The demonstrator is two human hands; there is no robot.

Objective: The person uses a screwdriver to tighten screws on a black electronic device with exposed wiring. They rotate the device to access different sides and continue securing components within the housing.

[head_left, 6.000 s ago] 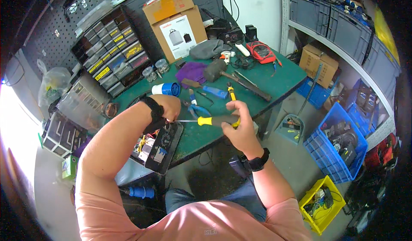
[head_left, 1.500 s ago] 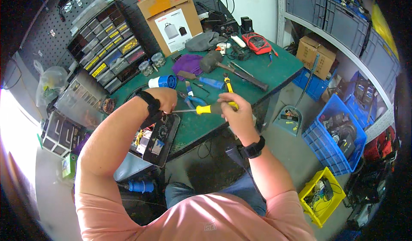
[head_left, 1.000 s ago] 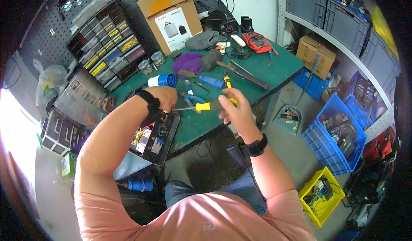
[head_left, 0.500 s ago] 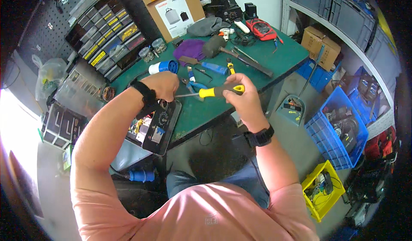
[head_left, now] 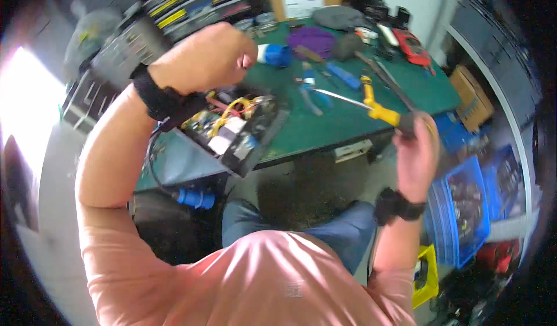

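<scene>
My right hand (head_left: 416, 143) grips a yellow and dark-handled screwdriver (head_left: 387, 116), its metal shaft pointing left over the green bench (head_left: 290, 140). My left hand (head_left: 223, 56) is curled above an open black electronics case (head_left: 229, 134) with red and yellow wires inside; I cannot make out whether it holds anything. Blue-handled pliers (head_left: 309, 98), a blue and white cylinder (head_left: 277, 55) and a blue-handled tool (head_left: 342, 75) lie on the bench. The picture is blurred.
A mallet (head_left: 348, 46), purple cloth (head_left: 307, 38), red meter (head_left: 411, 47), cardboard box (head_left: 467, 88) and drawer organiser (head_left: 191, 4) surround the work. At right below stand blue crates (head_left: 458, 245) and a yellow bin (head_left: 427, 288) near shelving.
The view has shifted and blurred. My right hand moved right with the screwdriver, whose shaft has left my left hand. My left hand rose off the case, uncovering more wiring.
</scene>
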